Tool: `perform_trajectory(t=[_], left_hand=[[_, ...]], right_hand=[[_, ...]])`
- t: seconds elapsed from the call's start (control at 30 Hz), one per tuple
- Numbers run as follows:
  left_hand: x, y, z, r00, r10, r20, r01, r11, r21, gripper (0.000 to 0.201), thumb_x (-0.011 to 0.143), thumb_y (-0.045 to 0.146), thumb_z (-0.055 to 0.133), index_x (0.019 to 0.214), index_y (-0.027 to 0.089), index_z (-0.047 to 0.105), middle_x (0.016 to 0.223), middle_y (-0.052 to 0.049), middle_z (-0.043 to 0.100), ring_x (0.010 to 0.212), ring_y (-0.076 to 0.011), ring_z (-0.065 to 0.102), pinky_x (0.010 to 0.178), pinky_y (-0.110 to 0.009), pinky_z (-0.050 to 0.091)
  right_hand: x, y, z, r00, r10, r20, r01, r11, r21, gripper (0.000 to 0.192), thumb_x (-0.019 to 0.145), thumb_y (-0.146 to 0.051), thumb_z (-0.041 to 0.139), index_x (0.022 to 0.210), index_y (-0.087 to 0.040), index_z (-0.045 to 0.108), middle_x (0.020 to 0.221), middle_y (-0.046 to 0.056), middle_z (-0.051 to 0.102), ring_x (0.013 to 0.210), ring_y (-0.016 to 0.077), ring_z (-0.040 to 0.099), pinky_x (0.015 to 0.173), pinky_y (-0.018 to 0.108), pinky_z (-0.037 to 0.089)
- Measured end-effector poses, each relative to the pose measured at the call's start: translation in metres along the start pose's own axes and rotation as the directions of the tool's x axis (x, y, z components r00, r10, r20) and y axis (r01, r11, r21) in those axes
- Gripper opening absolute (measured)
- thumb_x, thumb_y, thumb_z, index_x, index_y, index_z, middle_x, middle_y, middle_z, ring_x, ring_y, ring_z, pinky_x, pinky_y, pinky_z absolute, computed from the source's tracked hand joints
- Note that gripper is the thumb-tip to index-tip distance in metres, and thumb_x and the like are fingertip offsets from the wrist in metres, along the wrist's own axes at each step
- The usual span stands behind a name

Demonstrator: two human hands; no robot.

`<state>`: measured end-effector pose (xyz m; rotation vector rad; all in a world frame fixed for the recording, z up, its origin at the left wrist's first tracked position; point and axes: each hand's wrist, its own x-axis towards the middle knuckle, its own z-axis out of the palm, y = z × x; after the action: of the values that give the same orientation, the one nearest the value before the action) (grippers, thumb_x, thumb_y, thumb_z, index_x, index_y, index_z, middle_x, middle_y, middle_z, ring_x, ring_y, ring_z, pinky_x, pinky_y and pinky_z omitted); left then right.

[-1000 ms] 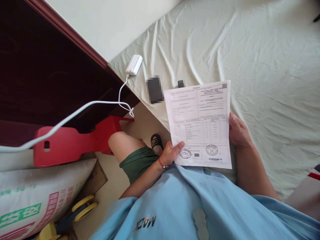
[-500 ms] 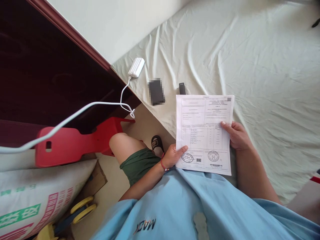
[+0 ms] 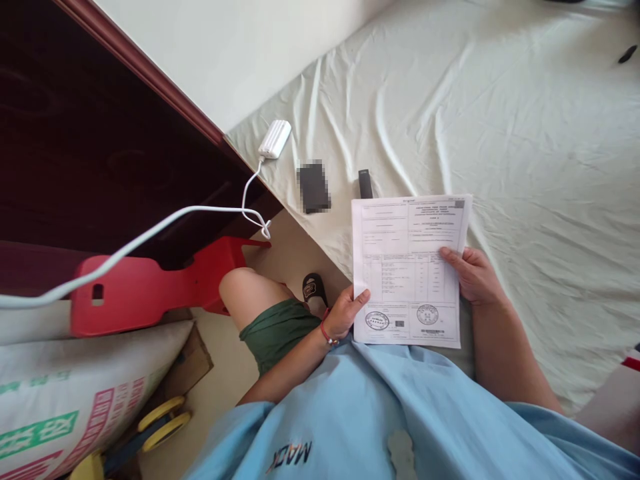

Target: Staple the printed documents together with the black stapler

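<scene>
We wear a loose light-blue T-shirt (image 3: pixel 380 413) with dark lettering near its hem and dark green shorts (image 3: pixel 277 330). A thin red cord bracelet (image 3: pixel 326 333) circles our left wrist, and a black sandal (image 3: pixel 313 291) with a small emblem shows near our knee.

Printed form (image 3: pixel 407 267) between both hands
</scene>
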<state>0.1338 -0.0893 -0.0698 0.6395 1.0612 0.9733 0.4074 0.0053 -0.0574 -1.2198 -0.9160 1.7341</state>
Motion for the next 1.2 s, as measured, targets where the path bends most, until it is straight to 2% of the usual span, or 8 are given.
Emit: perform_trajectory(t=[0.1,0.23,0.53,0.73,0.87,0.97,1.1,1.2], left_hand=[[0.0,0.0,0.001,0.999,-0.024,0.027,0.025,0.999,-0.038,0.065,0.077,0.063,0.088,0.118,0.013,0.08,0.127,-0.019,0.079,0.119,-0.0383,0.075,0.11,-0.052,0.056],[0.001,-0.002,-0.001,0.997,-0.054,0.058,0.053,0.999,0.011,0.063,0.078,0.061,0.088,0.114,0.011,0.082,0.125,-0.02,0.079,0.117,-0.0381,0.076,0.11,-0.052,0.056],[0.0,-0.005,-0.002,0.995,-0.088,0.038,0.085,0.995,0.061,0.062,0.072,0.051,0.095,0.118,0.013,0.082,0.127,-0.018,0.079,0.117,-0.0357,0.077,0.111,-0.052,0.058],[0.003,-0.007,-0.003,0.993,-0.07,0.1,0.061,0.994,0.09,0.067,0.075,0.053,0.093,0.126,0.013,0.078,0.134,-0.019,0.076,0.127,-0.037,0.073,0.118,-0.055,0.053],[0.004,-0.009,-0.005,0.994,-0.053,0.099,0.041,0.992,0.123,0.066,0.079,0.056,0.09,0.128,0.014,0.078,0.137,-0.019,0.075,0.129,-0.038,0.071,0.12,-0.058,0.051],[0.003,-0.011,-0.007,0.996,-0.032,0.088,0.018,0.988,0.153,0.062,0.08,0.058,0.088,0.125,0.014,0.079,0.135,-0.017,0.076,0.128,-0.0378,0.072,0.119,-0.058,0.051],[0.002,-0.011,-0.007,0.996,-0.022,0.087,0.01,0.99,0.139,0.062,0.08,0.057,0.088,0.124,0.015,0.08,0.135,-0.017,0.076,0.127,-0.0372,0.073,0.118,-0.057,0.053],[0.002,-0.011,-0.006,0.994,-0.026,0.103,0.013,0.993,0.121,0.063,0.08,0.056,0.088,0.125,0.014,0.079,0.136,-0.018,0.075,0.127,-0.0374,0.073,0.117,-0.057,0.054]], right_hand=[[-0.001,-0.001,0.002,1.0,0.014,0.004,-0.015,1.0,0.019,0.038,0.079,-0.059,0.088,0.092,-0.024,0.082,0.085,0.007,0.084,0.075,0.0313,0.082,0.063,0.044,0.071],[-0.002,-0.003,0.004,0.999,0.039,-0.015,-0.039,0.998,0.044,0.038,0.075,-0.058,0.092,0.087,-0.023,0.082,0.086,0.007,0.084,0.073,0.0308,0.082,0.061,0.043,0.07],[-0.004,0.003,0.005,0.997,0.042,-0.07,-0.038,0.998,0.047,0.043,0.075,-0.061,0.09,0.092,-0.023,0.08,0.084,0.009,0.084,0.069,0.0308,0.081,0.057,0.042,0.069],[-0.006,0.001,0.007,0.995,0.044,-0.09,-0.04,0.998,0.038,0.046,0.075,-0.061,0.09,0.1,-0.024,0.082,0.088,0.008,0.084,0.073,0.032,0.082,0.062,0.045,0.07],[-0.006,0.0,0.008,0.993,0.049,-0.103,-0.046,0.998,0.031,0.048,0.074,-0.062,0.091,0.1,-0.023,0.083,0.087,0.009,0.084,0.075,0.0329,0.082,0.061,0.044,0.07],[-0.004,0.002,0.007,0.993,0.033,-0.111,-0.03,0.999,0.029,0.048,0.075,-0.063,0.091,0.101,-0.023,0.082,0.088,0.009,0.084,0.077,0.0334,0.082,0.061,0.043,0.069],[-0.003,0.004,0.005,0.995,-0.035,-0.098,0.039,0.999,0.038,0.048,0.081,-0.062,0.086,0.111,-0.025,0.081,0.093,0.008,0.085,0.086,0.0339,0.083,0.068,0.045,0.071],[-0.003,0.005,0.005,0.994,-0.054,-0.096,0.056,0.998,0.02,0.047,0.081,-0.064,0.086,0.106,-0.024,0.081,0.092,0.009,0.084,0.085,0.0342,0.083,0.067,0.046,0.071]])
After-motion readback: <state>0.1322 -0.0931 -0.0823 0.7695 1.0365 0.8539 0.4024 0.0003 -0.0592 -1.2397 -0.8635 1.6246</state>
